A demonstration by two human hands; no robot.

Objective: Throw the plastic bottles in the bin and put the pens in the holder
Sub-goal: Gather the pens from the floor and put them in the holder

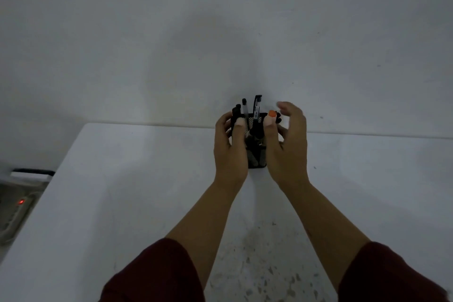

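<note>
Pens (257,108) stand upright in the black mesh holder (257,157), which sits on the white table (122,191) near its far edge, close to the wall. Both hands flank the holder. Left hand (230,149) is curled round the holder's left side w/ the thumb up by the rim, touching or nearly touching a pen there; whether it's gripping the holder or just steadying it can't be told. Right hand (286,147) is beside the holder's right side, fingers loosely spread and not closed on anything, thumb w/ an orange nail near the rim.

Step in hand, prob.: the pen part, at or near its end, w/ pens being settled in the holder. Next move likely calls for letting go w/o tipping the holder, then checking for leftover items.

Count: approx. 4 pen tops show above the rim, maybe more hidden behind the fingers; 1 holder. No bottles and no bin in view, and no loose pens on the table. A power strip (17,211) w/ a red light lies lower left, off the table.
</note>
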